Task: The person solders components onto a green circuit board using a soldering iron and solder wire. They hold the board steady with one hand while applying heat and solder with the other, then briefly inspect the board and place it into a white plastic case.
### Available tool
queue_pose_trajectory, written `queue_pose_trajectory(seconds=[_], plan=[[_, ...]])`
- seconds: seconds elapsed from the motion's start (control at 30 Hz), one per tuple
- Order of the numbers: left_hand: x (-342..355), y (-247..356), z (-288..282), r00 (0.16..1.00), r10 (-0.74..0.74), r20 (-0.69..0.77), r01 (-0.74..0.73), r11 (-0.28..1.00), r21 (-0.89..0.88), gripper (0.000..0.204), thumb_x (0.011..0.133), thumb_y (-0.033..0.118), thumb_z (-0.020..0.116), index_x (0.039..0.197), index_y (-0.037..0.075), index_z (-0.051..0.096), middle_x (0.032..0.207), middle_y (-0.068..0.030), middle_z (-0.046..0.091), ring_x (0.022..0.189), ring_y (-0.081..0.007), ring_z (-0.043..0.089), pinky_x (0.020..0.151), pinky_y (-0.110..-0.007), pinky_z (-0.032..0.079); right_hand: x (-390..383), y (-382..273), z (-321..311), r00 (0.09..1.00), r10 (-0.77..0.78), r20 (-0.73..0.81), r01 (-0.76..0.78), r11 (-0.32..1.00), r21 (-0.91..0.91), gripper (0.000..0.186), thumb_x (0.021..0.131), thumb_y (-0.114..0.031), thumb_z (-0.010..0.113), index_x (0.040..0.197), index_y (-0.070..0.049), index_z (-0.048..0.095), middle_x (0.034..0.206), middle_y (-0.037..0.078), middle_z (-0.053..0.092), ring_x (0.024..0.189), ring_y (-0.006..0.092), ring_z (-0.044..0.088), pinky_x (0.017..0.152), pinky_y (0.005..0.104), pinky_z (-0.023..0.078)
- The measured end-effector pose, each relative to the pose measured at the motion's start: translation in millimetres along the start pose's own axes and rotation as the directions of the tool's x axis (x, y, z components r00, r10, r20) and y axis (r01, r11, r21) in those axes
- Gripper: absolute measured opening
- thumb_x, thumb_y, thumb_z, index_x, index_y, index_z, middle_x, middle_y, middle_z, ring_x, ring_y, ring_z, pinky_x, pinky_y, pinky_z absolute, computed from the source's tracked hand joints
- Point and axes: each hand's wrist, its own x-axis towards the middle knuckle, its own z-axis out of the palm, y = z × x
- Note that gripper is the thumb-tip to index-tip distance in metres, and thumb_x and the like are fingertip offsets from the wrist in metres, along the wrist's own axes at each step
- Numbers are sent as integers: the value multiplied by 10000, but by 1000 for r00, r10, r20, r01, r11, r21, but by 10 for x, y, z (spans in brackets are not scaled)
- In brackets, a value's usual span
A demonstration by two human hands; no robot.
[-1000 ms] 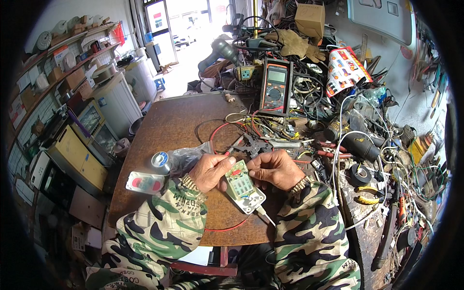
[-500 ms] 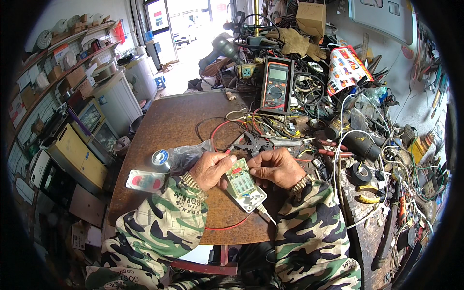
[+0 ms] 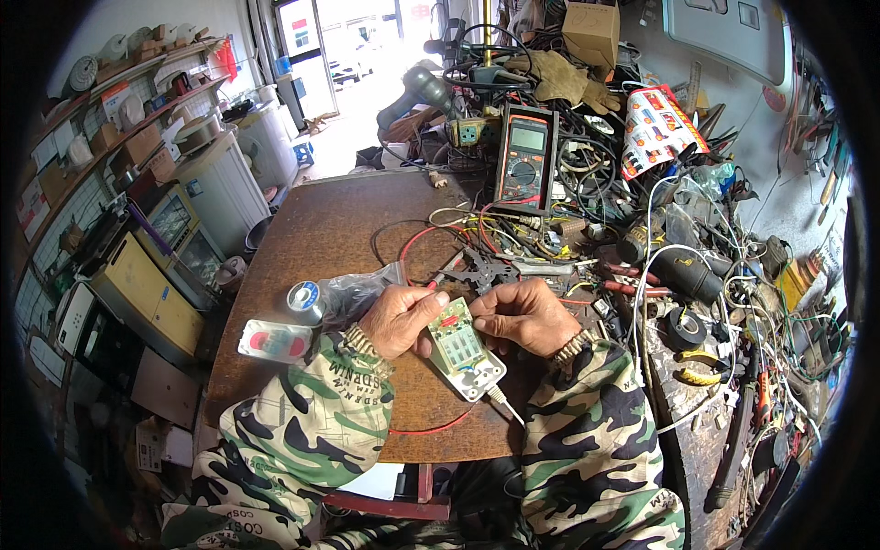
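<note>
Between my hands is a green circuit board (image 3: 461, 346), tilted up out of a white plastic housing (image 3: 484, 378) with a white cable (image 3: 504, 405) at its lower end. My left hand (image 3: 400, 321) is closed at the board's left edge, thumb on top. My right hand (image 3: 527, 316) has thumb and forefinger pinched at its upper right edge; whatever lies between those fingertips is hidden. A red component (image 3: 449, 322) sits near the top of the board. Close by my left thumb is the red end of a test lead (image 3: 432, 286).
A multimeter (image 3: 523, 156) stands at the back of the brown table (image 3: 321, 215). Left of my hands lie a solder spool (image 3: 303, 296), a plastic bag (image 3: 359, 295) and a white cover (image 3: 275, 341). Tangled cables, black tape (image 3: 686, 328) and yellow-handled pliers (image 3: 704, 367) crowd the right side.
</note>
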Motion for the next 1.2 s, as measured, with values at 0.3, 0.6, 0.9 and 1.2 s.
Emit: queue_pose_trajectory(seconds=[0.3,0.6,0.9,1.2], plan=[[-128,-31,-102,998,-17,-54,19,999,35,438,1057,417,533,1003,6,674,803,-44,703,546,-74,636,457,-206,479,128,30,125,999,-34,39,32,999,32,92,939,-21,695,1010,34,716,804,27,705,657,93,635,567,256,505],[1,-23,-51,995,38,97,-54,984,167,317,1079,246,482,1161,-26,622,832,-56,684,552,-97,658,451,-219,484,-290,-151,173,951,-110,-287,-31,895,-444,190,896,-102,726,998,58,718,780,78,709,655,121,638,623,295,530],[-234,78,-87,981,9,192,-35,991,132,329,1038,97,444,1318,-36,552,920,-122,699,608,-161,717,477,-254,552,-655,-147,1001,888,-392,-241,-25,482,-876,539,768,-335,835,1154,-4,658,999,182,654,954,386,623,839,464,505],[-324,56,-190,973,-10,232,-9,997,80,301,1032,94,478,1276,-36,595,924,-76,711,671,-92,690,525,-206,535,-680,34,1107,887,-424,-182,15,421,-907,609,740,-382,850,1164,10,657,1002,169,651,955,373,609,851,457,498]])
